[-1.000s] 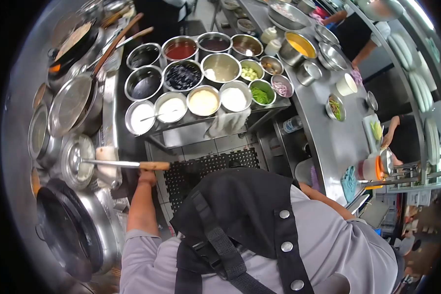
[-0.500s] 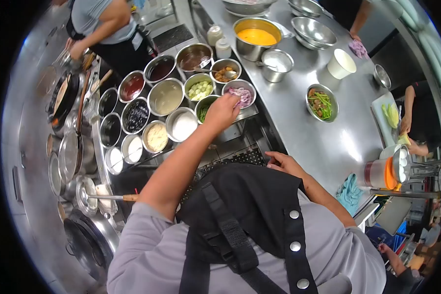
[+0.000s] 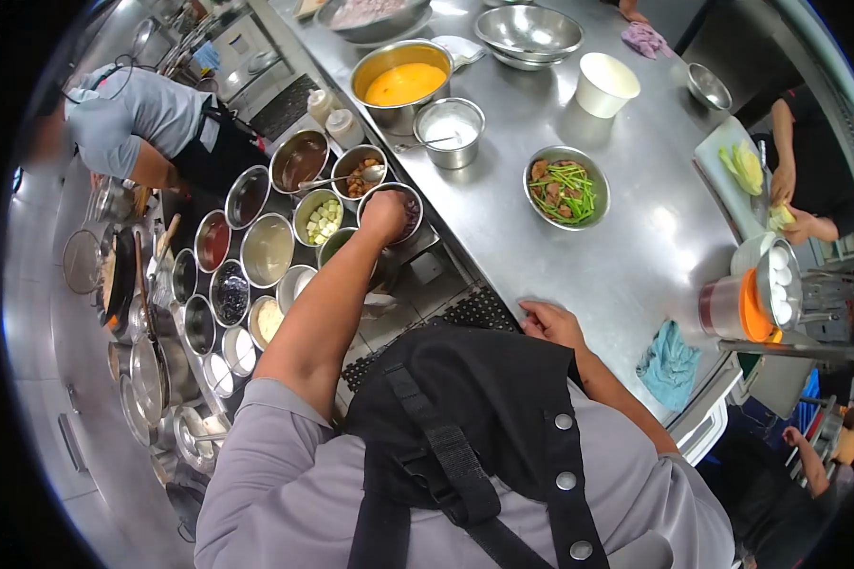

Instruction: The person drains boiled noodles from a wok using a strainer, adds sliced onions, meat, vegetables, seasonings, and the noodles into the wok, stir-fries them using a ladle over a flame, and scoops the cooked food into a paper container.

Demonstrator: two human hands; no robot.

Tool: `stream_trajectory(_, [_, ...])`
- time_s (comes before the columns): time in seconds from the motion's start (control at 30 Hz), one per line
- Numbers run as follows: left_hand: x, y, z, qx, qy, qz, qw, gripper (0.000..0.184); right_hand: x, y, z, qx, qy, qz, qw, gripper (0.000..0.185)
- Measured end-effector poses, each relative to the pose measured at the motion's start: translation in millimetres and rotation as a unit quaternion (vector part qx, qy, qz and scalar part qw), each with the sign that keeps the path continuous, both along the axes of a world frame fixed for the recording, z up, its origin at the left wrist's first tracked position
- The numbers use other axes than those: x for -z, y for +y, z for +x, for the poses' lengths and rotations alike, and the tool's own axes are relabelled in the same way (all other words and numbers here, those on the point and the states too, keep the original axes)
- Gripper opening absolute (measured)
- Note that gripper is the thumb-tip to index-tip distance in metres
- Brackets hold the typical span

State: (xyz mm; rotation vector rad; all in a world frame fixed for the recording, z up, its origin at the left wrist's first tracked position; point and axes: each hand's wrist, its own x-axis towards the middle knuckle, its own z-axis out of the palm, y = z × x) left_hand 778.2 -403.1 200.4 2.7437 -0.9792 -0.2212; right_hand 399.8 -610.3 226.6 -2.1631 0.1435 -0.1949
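My left hand [image 3: 384, 216] reaches down into a steel pot [image 3: 417, 204] of sliced red onion [image 3: 412, 220]. Its fingertips are hidden inside, so I cannot see whether they grip any onion. Around it stand a pot of cut pale green vegetable pieces [image 3: 324, 220] and a pot of brown chunks [image 3: 359, 180] with a spoon [image 3: 372, 174] across it. My right hand [image 3: 552, 324] rests at the edge of the steel table [image 3: 484, 256], fingers stretched out, holding nothing. Beyond it, a steel bowl [image 3: 605, 194] holds green stalks and brown meat pieces [image 3: 565, 192].
On the table are a pot of orange liquid [image 3: 406, 83], a pot of white powder [image 3: 451, 128], a white tub [image 3: 607, 83] and a teal cloth [image 3: 670, 365]. A co-worker's hands [image 3: 792, 204] handle cabbage by a cutting board [image 3: 721, 156]. Another person [image 3: 152, 128] bends at the stove.
My left hand has gone deeper into the onion pot, hiding its fingers. The view has shifted, so the pots and table appear further left. My right hand stays by the table edge.
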Motion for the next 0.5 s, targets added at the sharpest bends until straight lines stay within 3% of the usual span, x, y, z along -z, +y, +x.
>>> stream_trajectory(0.13, [-44,18,5,-0.034,0.039,-0.08,0.996,0.025,6,1,3,0.049,0.03,0.065,0.996,0.033])
stream_trajectory(0.2, [-65,13,-3,-0.045,0.063,-0.038,0.996,0.034,11,2,2,0.058,0.011,0.08,0.995,0.031])
stream_trajectory(0.3, [-40,-1,-10,0.005,0.065,0.079,0.995,0.041,12,1,5,0.05,0.012,0.073,0.996,0.029])
stream_trajectory(0.4, [20,-1,-9,0.013,-0.018,0.048,0.999,0.031,4,2,9,0.041,0.007,0.06,0.997,0.029])
stream_trajectory(0.47, [-17,-2,-15,0.038,-0.031,0.057,0.997,0.025,5,3,8,0.049,0.005,0.065,0.997,0.029])
stream_trajectory(0.5, [-28,1,-13,0.004,0.003,0.007,1.0,0.023,6,2,7,0.048,0.004,0.066,0.997,0.029])
